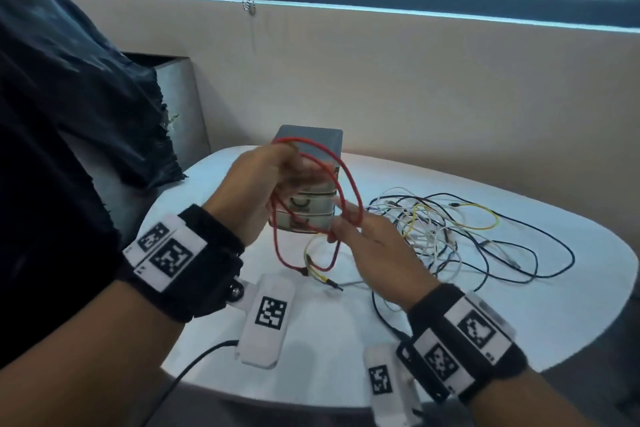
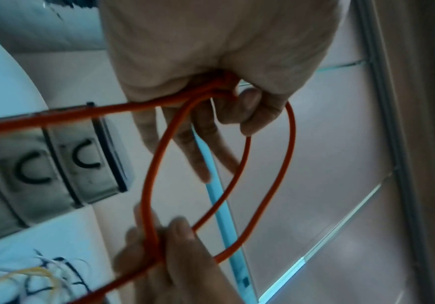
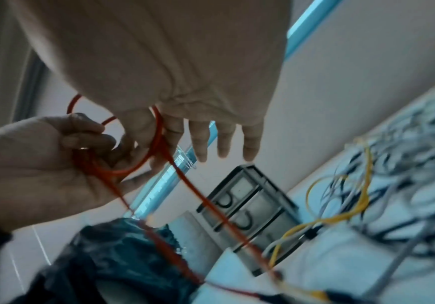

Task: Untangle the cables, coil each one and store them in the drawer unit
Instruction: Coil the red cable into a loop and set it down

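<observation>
Head view: left hand (image 1: 263,184) raised over the white worktop (image 1: 519,305), fingers curled round gathered turns of the red cable (image 1: 349,184), apparently as the anchor on which loops are built; right hand (image 1: 367,246) just below and right of it, thumb and forefinger pinching the loop's lower edge, seemingly to guide the next turn. The cable's tail hangs to the worktop, its plug end lying beside a yellow cable (image 1: 485,218). Drawer unit (image 1: 308,184) stands directly behind the loops, drawers closed. Cable tangle (image 1: 450,229), white, dark and yellow, lies to the right, still unsorted. Left wrist view: left hand (image 2: 211,61) clamps several red strands in the palm; right-hand fingertips (image 2: 180,236) pinch the loop's far side. Right wrist view: right hand (image 3: 185,72) has three fingers extended free while the red cable (image 3: 156,139) passes by thumb and forefinger; coiling judged part done, nothing stored.
</observation>
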Demonstrator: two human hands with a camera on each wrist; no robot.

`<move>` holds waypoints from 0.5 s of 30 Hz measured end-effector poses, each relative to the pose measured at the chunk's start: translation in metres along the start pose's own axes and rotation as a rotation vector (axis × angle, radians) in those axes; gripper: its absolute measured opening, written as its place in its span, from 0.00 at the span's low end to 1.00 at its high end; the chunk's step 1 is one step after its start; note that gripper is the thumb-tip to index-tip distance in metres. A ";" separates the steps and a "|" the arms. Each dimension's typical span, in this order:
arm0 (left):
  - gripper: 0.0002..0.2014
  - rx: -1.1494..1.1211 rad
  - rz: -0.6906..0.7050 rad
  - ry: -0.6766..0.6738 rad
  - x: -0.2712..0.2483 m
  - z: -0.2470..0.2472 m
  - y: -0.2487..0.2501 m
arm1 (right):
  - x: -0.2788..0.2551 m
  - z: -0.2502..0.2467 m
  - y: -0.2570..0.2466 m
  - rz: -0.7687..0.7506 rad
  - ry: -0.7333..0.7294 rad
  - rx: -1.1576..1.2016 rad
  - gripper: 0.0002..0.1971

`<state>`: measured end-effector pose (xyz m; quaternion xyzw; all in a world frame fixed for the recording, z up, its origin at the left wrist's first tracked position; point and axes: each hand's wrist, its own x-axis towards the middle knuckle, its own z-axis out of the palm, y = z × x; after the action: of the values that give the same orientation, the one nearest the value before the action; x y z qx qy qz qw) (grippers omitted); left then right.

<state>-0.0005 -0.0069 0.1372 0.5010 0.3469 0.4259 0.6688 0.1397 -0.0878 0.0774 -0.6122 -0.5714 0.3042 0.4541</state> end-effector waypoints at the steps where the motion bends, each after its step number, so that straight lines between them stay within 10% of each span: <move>1: 0.14 -0.066 0.015 0.004 -0.002 0.004 0.006 | 0.002 0.006 -0.004 0.014 0.004 0.127 0.11; 7: 0.12 -0.397 0.032 0.012 0.001 0.004 0.040 | 0.007 0.016 -0.033 0.105 -0.085 0.658 0.13; 15: 0.19 0.138 -0.178 -0.347 -0.009 -0.005 -0.042 | 0.037 -0.006 -0.046 0.156 0.229 1.139 0.17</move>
<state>0.0006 -0.0192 0.0956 0.5789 0.2978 0.2478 0.7174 0.1313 -0.0554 0.1268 -0.3410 -0.2183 0.5277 0.7468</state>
